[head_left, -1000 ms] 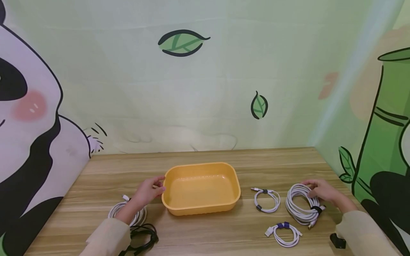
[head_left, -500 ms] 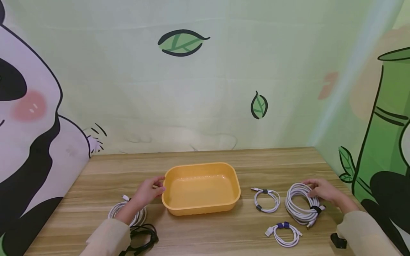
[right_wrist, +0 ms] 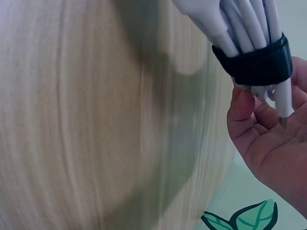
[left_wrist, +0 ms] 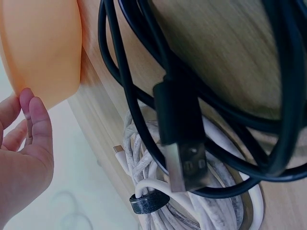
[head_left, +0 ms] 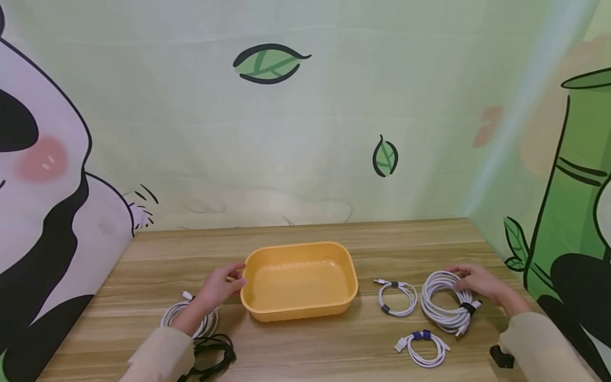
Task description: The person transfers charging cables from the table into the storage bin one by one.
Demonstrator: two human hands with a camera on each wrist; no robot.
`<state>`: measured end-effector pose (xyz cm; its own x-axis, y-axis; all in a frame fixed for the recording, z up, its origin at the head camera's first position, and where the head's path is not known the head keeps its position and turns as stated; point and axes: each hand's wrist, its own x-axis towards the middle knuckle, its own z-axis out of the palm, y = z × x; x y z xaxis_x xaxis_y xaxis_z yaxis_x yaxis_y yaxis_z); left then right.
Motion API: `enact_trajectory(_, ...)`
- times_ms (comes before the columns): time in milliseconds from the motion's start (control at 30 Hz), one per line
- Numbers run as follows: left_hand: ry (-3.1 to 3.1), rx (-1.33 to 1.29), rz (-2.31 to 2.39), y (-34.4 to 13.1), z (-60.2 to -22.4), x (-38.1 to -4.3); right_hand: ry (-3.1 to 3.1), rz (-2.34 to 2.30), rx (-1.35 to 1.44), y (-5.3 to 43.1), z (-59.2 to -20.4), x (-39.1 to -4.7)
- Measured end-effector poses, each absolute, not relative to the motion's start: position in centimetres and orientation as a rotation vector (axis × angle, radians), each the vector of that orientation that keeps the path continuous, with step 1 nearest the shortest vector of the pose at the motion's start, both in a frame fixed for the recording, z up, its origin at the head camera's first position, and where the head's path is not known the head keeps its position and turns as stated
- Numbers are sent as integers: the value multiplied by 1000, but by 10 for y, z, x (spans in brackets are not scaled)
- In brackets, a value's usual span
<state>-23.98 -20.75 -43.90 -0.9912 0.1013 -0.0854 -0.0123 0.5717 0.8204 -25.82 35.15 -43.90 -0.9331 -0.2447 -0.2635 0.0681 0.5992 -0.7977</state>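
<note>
Your right hand [head_left: 479,281] holds the big white coil [head_left: 445,317] by its far right edge, over the right part of the bench [head_left: 329,350]. Its fingers are curled and pinch the loops just beside the black strap [right_wrist: 256,62]; you cannot tell from these views whether the coil is raised. Your left hand [head_left: 222,285] touches the left end of the yellow tray [head_left: 300,314], its fingers loosely bent against the outer wall, a little apart.

The tray sits in the middle of the bench. Between it and the big coil lies a small coil with black ties [head_left: 399,313]; nearer you is another with blue ties [head_left: 428,365]. A black object [head_left: 502,357] lies beside your right sleeve [head_left: 539,342]. Below your left forearm lies a white coil [head_left: 174,312], with a black cable [head_left: 229,353] next to it, nearer you. The cable's USB plug [left_wrist: 178,115] shows in the left wrist view.
</note>
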Motion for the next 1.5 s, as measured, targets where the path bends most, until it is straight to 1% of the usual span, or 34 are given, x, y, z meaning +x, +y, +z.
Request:
enact_trajectory(433, 2670, 50, 1398, -207, -438, -238, 2266, -1492, -129, 358, -439, -259)
enact_trajectory(900, 2672, 81, 1411, -208, -438, -237, 2281, -1487, -127, 350, -435, -257)
enact_trajectory(1233, 2659, 69, 1405, -208, -439, -238, 2339, -1432, -248, 345, -434, -258)
enact_trajectory(1500, 2661, 55, 1391, -208, -439, -239, 2520, -1257, -407, 342, -433, -258)
